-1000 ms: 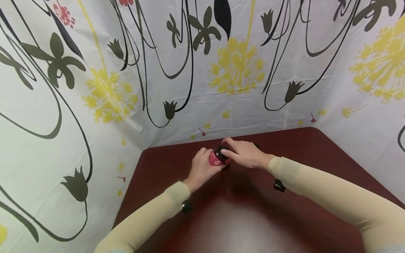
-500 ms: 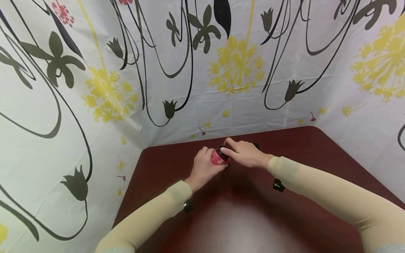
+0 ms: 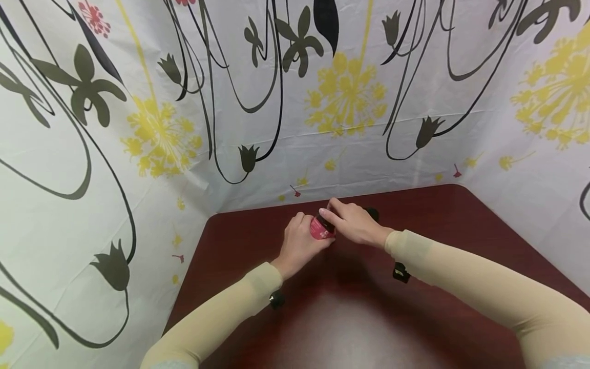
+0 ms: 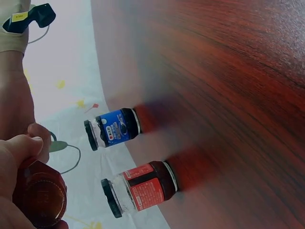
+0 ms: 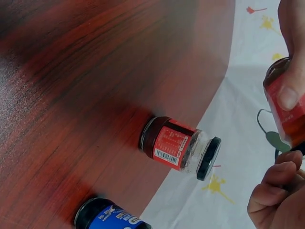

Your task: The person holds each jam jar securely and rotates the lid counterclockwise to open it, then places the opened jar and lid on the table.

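Observation:
My left hand (image 3: 298, 242) grips a glass jar (image 3: 320, 230) with a red label, held up over the table. Its dark lid (image 3: 326, 222) is pinched by the thumb and curled fingers of my right hand (image 3: 357, 223). From below, the left wrist view shows the round glass base of this jar (image 4: 44, 196) with amber-brown contents. In the right wrist view the left thumb lies across the red label, and the right fingers wrap the lid end. Most of the lid is hidden behind the right hand.
On the dark red-brown table (image 3: 249, 246) stand a second red-labelled jar (image 5: 171, 143) and a blue-labelled jar (image 4: 114, 129), both with dark lids. A dark round thing (image 3: 371, 213) shows behind the right hand. A flower-patterned white sheet (image 3: 276, 128) hangs around the table.
The left hand and the jar have shifted slightly to the right. The right hand has turned a little on the lid, its thumb now higher and covering more of it.

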Available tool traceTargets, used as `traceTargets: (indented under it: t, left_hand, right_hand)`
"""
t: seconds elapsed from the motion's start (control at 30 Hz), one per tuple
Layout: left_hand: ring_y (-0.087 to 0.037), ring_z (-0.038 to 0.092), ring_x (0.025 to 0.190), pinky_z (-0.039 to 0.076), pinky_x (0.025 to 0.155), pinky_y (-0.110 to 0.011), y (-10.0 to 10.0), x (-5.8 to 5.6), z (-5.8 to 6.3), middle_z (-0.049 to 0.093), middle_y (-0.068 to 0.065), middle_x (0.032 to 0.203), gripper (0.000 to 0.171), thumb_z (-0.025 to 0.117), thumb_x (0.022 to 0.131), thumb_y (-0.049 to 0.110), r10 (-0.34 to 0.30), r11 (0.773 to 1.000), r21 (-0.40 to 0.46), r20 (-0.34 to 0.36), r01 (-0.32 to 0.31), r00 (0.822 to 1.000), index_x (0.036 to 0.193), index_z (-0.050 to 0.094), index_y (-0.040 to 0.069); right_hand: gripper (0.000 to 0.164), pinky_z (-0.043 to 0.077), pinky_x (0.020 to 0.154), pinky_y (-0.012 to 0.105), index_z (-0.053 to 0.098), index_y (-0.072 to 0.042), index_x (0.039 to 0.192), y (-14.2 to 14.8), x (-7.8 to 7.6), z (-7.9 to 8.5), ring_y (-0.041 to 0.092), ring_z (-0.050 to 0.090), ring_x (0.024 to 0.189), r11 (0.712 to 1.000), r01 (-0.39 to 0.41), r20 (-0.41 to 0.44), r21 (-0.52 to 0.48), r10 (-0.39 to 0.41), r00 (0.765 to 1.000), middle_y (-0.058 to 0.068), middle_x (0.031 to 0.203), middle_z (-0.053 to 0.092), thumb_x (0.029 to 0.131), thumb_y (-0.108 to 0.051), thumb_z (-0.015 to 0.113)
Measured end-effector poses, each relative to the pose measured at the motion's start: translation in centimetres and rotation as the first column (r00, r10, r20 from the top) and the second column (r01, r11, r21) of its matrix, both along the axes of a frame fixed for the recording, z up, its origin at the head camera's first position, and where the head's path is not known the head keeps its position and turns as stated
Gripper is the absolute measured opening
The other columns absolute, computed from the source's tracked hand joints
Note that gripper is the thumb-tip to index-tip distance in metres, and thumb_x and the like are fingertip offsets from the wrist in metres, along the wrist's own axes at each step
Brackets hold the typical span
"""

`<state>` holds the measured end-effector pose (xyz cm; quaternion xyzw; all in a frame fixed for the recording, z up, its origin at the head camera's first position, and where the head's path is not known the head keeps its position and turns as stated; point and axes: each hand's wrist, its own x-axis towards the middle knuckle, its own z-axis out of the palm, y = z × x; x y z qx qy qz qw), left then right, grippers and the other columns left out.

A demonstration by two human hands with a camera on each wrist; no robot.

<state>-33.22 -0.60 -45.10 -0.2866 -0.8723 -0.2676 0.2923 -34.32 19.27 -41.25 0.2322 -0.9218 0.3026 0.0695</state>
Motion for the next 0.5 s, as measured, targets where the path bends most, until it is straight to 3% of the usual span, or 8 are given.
traceTargets:
  t: [0.33,0.5]
  left_hand:
    - [-0.011,0.049,0.084,0.049,0.071,-0.028,0.3,0.3,0.8,0.053,0.002,0.092,0.061,0.086,0.071,0.056,-0.009,1.0,0.013,0.115,0.007,0.993,0.105,0.066,0.009]
    - [-0.01,0.051,0.083,0.05,0.071,-0.026,0.2,0.3,1.1,0.052,0.002,0.094,0.062,0.088,0.071,0.053,-0.052,0.998,0.053,0.162,0.044,0.985,0.109,0.067,0.01]
  right_hand:
    - [0.047,0.047,0.06,0.038,0.056,-0.024,0.097,-0.2,-0.2,0.0,0.017,0.057,0.065,0.993,0.043,-0.021,-0.111,-0.046,0.999,-0.003,0.076,0.06,0.099,-0.068,0.04]
    - [0.047,0.046,0.059,0.039,0.057,-0.024,0.094,0.0,-0.4,0.1,0.019,0.056,0.063,0.988,0.066,-0.02,-0.142,-0.07,0.997,-0.002,0.072,0.059,0.098,-0.069,0.043]
